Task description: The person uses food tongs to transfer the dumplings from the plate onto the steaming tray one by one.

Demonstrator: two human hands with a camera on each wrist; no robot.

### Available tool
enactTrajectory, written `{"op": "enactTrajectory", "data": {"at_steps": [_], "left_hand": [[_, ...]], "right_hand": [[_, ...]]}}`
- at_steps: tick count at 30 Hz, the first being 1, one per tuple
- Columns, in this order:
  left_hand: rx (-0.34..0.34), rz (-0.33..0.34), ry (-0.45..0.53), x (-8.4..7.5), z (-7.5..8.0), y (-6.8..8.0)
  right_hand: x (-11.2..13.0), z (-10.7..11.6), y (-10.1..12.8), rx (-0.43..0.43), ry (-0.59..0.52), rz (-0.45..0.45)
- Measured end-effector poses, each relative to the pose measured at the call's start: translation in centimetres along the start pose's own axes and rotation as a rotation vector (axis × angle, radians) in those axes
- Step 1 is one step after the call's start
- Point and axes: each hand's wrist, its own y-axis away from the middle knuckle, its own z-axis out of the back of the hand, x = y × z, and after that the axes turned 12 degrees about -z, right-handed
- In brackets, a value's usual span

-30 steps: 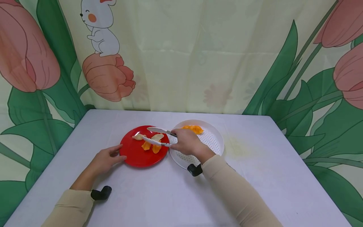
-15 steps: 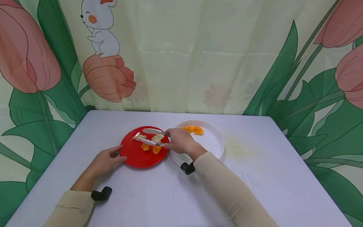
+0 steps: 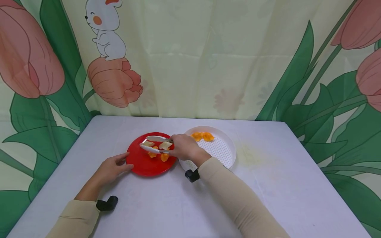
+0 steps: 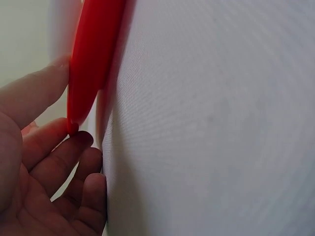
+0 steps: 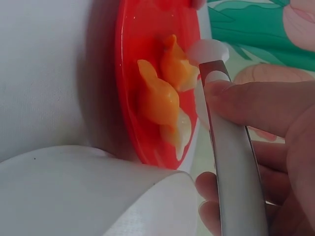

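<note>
A red plate lies on the table and carries several orange and pale food pieces. My right hand grips white-tipped metal tongs, whose tips reach over the plate around a pale piece. In the right wrist view the tongs sit under my thumb, next to the orange pieces on the red plate. My left hand rests on the table, fingers straight and touching the plate's left rim. A white perforated plate on the right holds orange pieces.
The table has a light cloth and ends at a tulip-print curtain behind. A faint yellowish stain lies right of the white plate. The white plate's rim fills the lower right wrist view.
My right hand has carried the tongs leftward from above the white plate's edge to over the red plate. The tong tips now bracket the pale piece. My left hand has stayed put.
</note>
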Motion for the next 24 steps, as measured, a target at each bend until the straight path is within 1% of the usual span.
{"op": "enactTrajectory", "data": {"at_steps": [4, 15, 21, 24], "left_hand": [[0.0, 0.007, 0.009, 0.0, 0.0, 0.0], [-0.001, 0.015, 0.012, -0.1, 0.1, -0.1], [0.0, 0.016, 0.009, -0.2, 0.0, 0.0], [-0.003, 0.011, 0.009, -0.1, 0.0, 0.0]], "right_hand": [[0.0, -0.1, -0.1, 0.009, -0.019, -0.004], [-0.3, 0.2, 0.3, -0.029, -0.108, -0.031], [-1.2, 0.6, 0.8, -0.04, -0.164, -0.033], [-2.0, 1.2, 1.2, -0.064, -0.185, -0.017]]}}
